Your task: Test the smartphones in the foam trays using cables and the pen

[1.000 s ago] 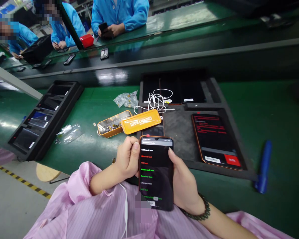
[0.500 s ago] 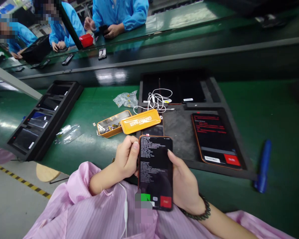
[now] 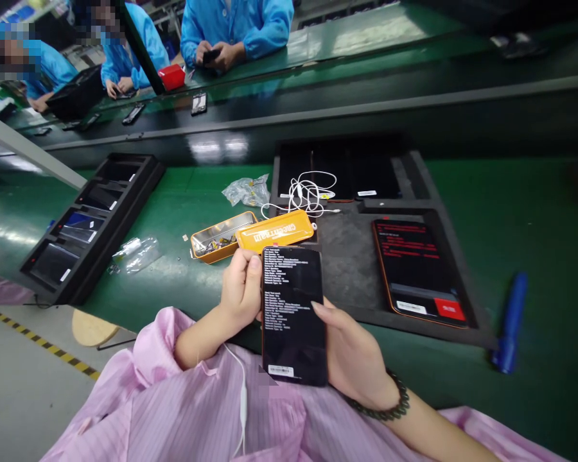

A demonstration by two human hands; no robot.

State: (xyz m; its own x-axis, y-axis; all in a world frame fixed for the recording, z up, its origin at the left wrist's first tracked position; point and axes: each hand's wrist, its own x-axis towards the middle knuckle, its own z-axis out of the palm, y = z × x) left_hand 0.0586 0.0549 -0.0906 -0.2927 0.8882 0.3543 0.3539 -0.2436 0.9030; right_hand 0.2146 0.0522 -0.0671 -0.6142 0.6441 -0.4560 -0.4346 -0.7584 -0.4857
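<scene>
While gripped on both edges, phone, hands curled around it.

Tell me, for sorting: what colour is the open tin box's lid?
Orange-yellow with pale lettering: the flat metal lid, clearest in the head view.

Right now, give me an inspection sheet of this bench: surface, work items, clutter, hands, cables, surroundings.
Surface: green bench top, glossy, with small bits scattered on it.
Work items: held phone, screen lit with lines of text; second phone lying in the black tray, showing red text.
Clutter: open orange tin, its lid beside it; plastic bags; blue pen; rack of phones.
Hands: left hand and right hand both grip the held phone.
Cables: white earphones coiled on the tray.
Surroundings: people in blue coats across the far line.
</scene>
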